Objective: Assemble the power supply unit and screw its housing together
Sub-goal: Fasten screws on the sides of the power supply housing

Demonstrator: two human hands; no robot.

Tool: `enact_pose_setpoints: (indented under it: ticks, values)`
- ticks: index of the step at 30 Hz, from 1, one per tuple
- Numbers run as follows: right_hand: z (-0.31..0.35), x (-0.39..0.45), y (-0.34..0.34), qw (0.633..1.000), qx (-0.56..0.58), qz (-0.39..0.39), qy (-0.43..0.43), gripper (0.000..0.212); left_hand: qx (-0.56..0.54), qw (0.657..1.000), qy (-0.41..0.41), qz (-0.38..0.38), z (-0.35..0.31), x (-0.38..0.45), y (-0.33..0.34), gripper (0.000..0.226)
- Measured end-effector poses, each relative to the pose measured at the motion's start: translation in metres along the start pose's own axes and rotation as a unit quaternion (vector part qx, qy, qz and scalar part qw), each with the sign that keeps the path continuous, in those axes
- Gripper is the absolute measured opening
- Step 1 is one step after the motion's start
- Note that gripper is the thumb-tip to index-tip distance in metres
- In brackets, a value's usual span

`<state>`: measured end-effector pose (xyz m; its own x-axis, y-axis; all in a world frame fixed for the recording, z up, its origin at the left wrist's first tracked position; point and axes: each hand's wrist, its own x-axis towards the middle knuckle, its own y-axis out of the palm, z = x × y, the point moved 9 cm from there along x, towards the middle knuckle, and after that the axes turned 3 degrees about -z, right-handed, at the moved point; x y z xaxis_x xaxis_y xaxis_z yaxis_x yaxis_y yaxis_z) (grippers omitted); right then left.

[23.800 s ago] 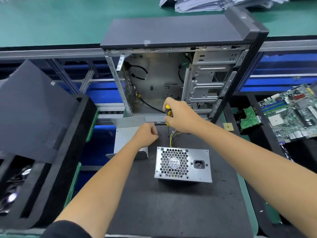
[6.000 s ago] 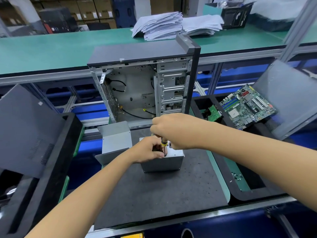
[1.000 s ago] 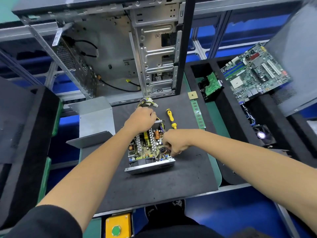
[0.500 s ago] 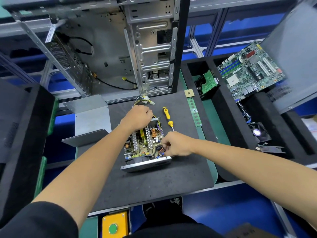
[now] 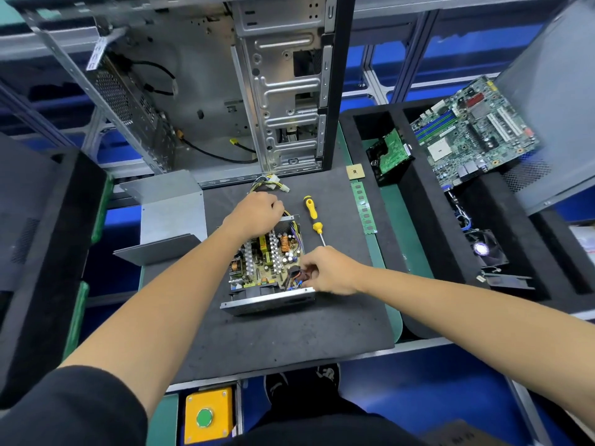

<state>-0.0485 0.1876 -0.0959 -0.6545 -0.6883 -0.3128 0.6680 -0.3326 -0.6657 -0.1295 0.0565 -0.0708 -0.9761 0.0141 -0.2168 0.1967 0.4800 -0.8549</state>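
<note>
Open grey metal power supply unit (image 5: 267, 268) on black tabletop mat (image 5: 289, 333); left hand (image 5: 257, 214) steadies rear, right hand (image 5: 325, 268) pinches inner wires; next: fit folded grey steel cover (image 5: 170, 217).

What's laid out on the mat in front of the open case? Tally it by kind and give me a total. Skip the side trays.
Power supply unit, housing open: 1
Housing cover: 1
Screwdriver: 1
Memory stick: 1
Processor chip: 1
Total: 5
</note>
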Motion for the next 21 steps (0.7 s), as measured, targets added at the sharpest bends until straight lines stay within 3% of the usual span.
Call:
enact_pose_setpoints:
  ticks: [5,12,21]
  values:
    - [-0.002,-0.004,-0.001,0.999,-0.027,-0.04,-0.011,0.017,-0.01,1.0,-0.009,-0.003,0.002,0.0,0.001,0.038]
    - [0.007,-0.001,0.002,0.99,-0.124,-0.026,-0.062,0.022,0.002,1.0,-0.018,-0.006,0.001,0.0,0.0,0.038]
    - [0.01,-0.008,0.003,0.985,-0.12,-0.028,-0.116,0.017,0.009,1.0,-0.022,-0.007,0.0,0.0,0.0,0.037]
